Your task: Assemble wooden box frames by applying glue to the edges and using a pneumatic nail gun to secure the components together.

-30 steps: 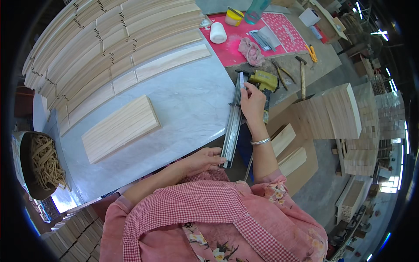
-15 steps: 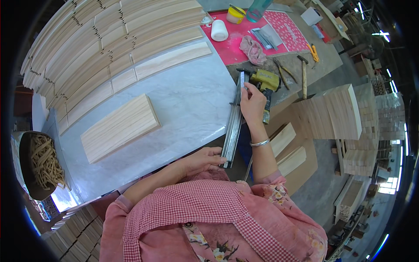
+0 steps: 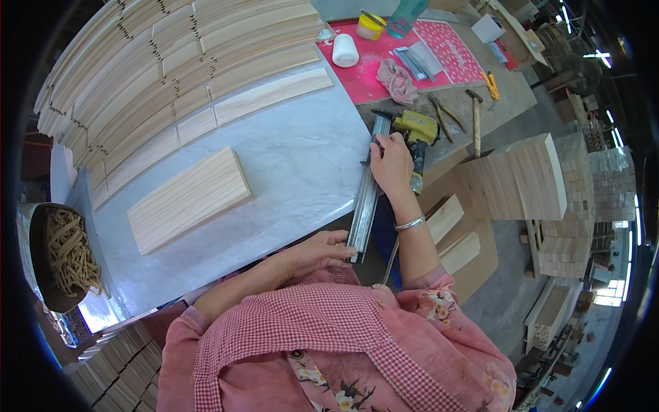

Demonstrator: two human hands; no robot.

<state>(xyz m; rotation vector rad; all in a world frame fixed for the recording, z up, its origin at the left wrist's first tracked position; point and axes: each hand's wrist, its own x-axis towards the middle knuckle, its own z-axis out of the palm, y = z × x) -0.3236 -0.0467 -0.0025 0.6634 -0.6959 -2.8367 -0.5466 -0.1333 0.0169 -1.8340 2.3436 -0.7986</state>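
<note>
A yellow and black staple gun (image 3: 417, 126) lies at the table's right edge, its long metal magazine (image 3: 366, 209) slanting down toward me. My left hand (image 3: 317, 253) grips the near end of the magazine between thumb and fingers. Farther up, my right hand (image 3: 394, 165) has its fingers closed on the magazine, by a small dark projecting part. Its fingertips partly cover that part, so I cannot see whether anything small is between them. A short stack of pale wooden boards (image 3: 192, 199) rests on the grey-white tabletop (image 3: 302, 165) to the left.
Many wooden slats (image 3: 240, 44) are piled at the far left. A bin of wood strips (image 3: 68, 254) stands at the left edge. Pliers (image 3: 446, 117), a hammer (image 3: 476, 123) and a pink rag (image 3: 396, 81) lie at the back right. Stacked boards (image 3: 515, 178) stand right of my arm.
My right hand has slid a little down the magazine toward me, and the pale strip at its fingertips no longer shows. The left hand keeps its place at the near end.
</note>
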